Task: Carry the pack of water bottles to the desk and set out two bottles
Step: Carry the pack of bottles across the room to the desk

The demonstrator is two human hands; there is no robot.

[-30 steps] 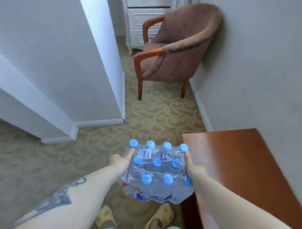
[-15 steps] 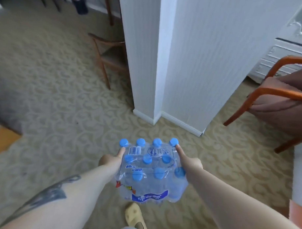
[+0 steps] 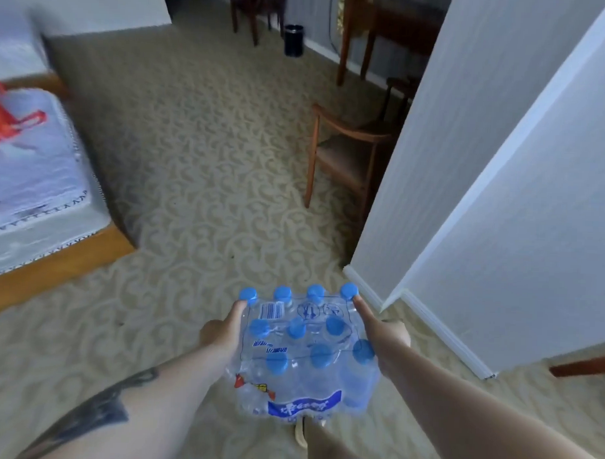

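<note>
A shrink-wrapped pack of water bottles (image 3: 303, 353) with blue caps and a blue label hangs in front of me above the carpet. My left hand (image 3: 222, 333) grips its left side, index finger stretched along the top edge. Gripping the pack's right side is my right hand (image 3: 386, 335), its index finger reaching the far right cap. A dark wooden desk (image 3: 397, 23) stands at the far wall, partly hidden behind the white wall corner.
A white wall corner (image 3: 466, 200) juts in close on the right. Behind it stands a wooden chair (image 3: 345, 152). A bed (image 3: 32, 171) with a wooden frame and a red bag (image 3: 10, 119) lies at left. A black bin (image 3: 293, 40) sits by the far wall. Patterned carpet runs between.
My view has swung left: the armchair and the red-brown table have left the frame, and the bed, bin and far desk have come into sight. Both hands keep hold of the pack.
</note>
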